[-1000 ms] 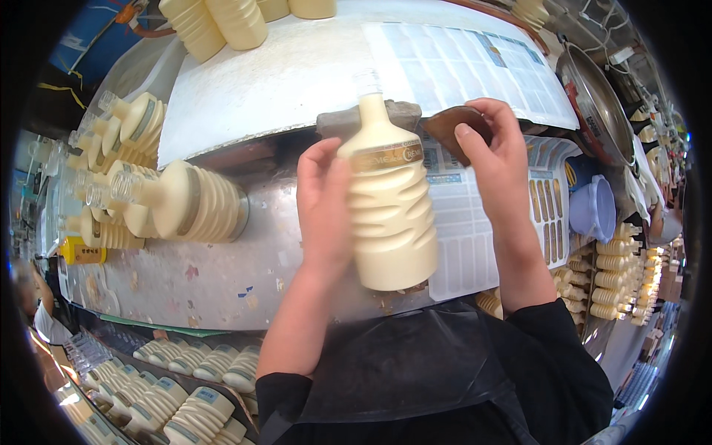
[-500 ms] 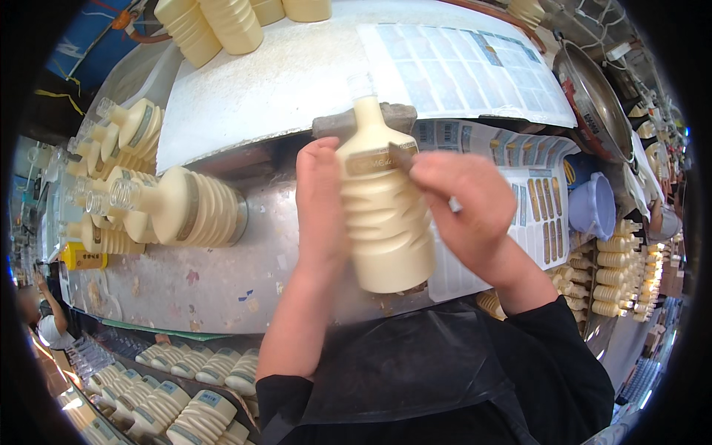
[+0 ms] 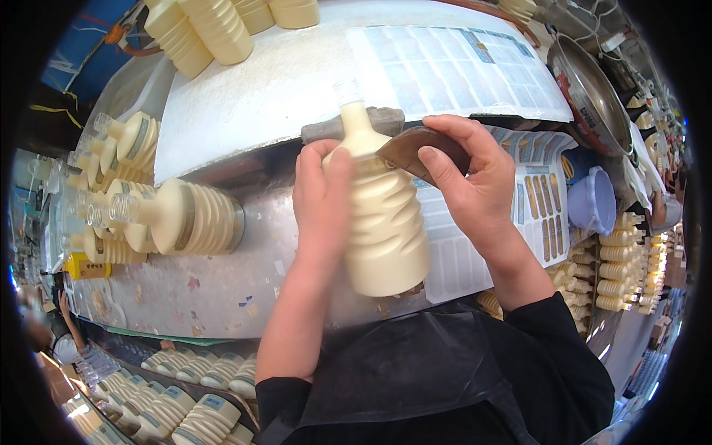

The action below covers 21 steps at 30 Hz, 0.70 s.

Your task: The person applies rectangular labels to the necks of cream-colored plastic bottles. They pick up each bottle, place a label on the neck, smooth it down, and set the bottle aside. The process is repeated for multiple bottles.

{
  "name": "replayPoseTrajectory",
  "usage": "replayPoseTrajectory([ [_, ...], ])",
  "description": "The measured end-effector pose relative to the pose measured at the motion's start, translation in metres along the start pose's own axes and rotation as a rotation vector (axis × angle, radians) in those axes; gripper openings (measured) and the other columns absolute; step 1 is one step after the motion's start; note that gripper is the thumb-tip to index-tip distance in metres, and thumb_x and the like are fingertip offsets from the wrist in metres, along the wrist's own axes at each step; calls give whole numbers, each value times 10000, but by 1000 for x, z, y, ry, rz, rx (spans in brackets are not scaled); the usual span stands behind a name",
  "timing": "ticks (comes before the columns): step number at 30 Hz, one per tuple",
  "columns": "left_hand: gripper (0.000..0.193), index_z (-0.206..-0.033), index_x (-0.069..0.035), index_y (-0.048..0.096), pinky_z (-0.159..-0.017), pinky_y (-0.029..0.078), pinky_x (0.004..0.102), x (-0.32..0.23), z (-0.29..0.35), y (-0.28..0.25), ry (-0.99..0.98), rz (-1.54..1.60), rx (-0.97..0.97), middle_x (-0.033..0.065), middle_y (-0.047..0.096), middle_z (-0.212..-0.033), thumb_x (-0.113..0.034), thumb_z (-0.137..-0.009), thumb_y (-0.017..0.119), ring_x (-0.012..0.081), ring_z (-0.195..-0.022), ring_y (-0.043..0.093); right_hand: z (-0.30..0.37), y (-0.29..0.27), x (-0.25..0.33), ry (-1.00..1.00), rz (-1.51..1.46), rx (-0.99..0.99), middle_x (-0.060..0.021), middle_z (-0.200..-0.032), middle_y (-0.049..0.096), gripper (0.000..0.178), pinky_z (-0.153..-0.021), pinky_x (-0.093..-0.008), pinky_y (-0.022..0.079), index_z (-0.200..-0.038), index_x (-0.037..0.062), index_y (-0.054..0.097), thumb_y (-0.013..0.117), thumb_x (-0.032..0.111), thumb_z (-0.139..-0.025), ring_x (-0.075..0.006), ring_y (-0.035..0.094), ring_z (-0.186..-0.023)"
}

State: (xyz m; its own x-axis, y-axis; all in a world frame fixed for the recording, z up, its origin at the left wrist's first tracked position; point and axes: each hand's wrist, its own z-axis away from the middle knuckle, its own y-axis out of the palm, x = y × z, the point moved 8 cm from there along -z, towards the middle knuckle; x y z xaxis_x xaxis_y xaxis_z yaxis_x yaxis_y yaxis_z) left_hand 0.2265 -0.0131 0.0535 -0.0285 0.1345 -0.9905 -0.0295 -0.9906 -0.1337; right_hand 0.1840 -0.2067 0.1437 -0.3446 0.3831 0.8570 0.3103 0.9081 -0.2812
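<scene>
A cream-coloured bottle [image 3: 386,256] with a ribbed body, a slim neck and a clear threaded mouth lies before me, its neck by a grey block [image 3: 322,132]. My left hand [image 3: 324,196], slightly blurred, is closed round the bottle's left side and shoulder. Between thumb and fingers my right hand [image 3: 475,167] grips a flat dark-brown scraper [image 3: 423,148] with a curved edge. The scraper's tip meets the right part of a brown label [image 3: 371,166] just below the bottle's shoulder; part of that label is hidden.
Several similar bottles [image 3: 211,219] lie at the left, and more stand at the back. Label sheets [image 3: 445,67] cover the white board, with another sheet [image 3: 545,215] right of my bottle. A lavender bucket [image 3: 593,200] and a metal pan [image 3: 593,93] are at the right.
My right hand has turned and opened outward, so the scraper now shows its broad face. The bottle has shifted slightly left in view, with my left hand still on it.
</scene>
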Motion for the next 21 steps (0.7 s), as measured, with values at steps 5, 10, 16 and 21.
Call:
replayPoseTrajectory([
  [5, 427, -1205, 4, 572, -1015, 430, 394, -1, 2, 0, 101, -11, -4, 172, 571, -1205, -387, -1069, 468, 286, -1115, 565, 2, 10, 9, -74, 112, 80, -74, -1017, 752, 267, -747, -262, 565, -1179, 6, 701, 739, 11, -914, -119, 711, -875],
  [10, 408, -1209, 5, 573, -1025, 425, 395, 1, 4, 1, 88, 26, 4, 172, 571, -1208, -360, -1083, 442, 283, -1122, 563, -10, 17, 26, -341, 461, -41, -90, -1005, 758, 282, -725, -259, 569, -1173, 9, 715, 752, -19, -894, -112, 714, -859],
  [16, 449, -1257, -1, 553, -1008, 452, 397, -5, 6, 5, -51, 32, 7, 178, 609, -1235, -396, -1048, 501, 278, -1134, 595, -3, 13, 17, -227, 202, 24, -109, -1064, 764, 309, -746, -265, 582, -1182, 6, 717, 760, -38, -879, -127, 731, -892],
  [21, 523, -1305, -1, 531, -998, 469, 425, -12, 10, 2, 12, -98, -34, 212, 632, -1242, -430, -1008, 558, 329, -1145, 620, -3, 19, 22, -360, 414, -6, -108, -1014, 757, 294, -743, -283, 583, -1177, 10, 705, 750, -27, -889, -169, 729, -849],
])
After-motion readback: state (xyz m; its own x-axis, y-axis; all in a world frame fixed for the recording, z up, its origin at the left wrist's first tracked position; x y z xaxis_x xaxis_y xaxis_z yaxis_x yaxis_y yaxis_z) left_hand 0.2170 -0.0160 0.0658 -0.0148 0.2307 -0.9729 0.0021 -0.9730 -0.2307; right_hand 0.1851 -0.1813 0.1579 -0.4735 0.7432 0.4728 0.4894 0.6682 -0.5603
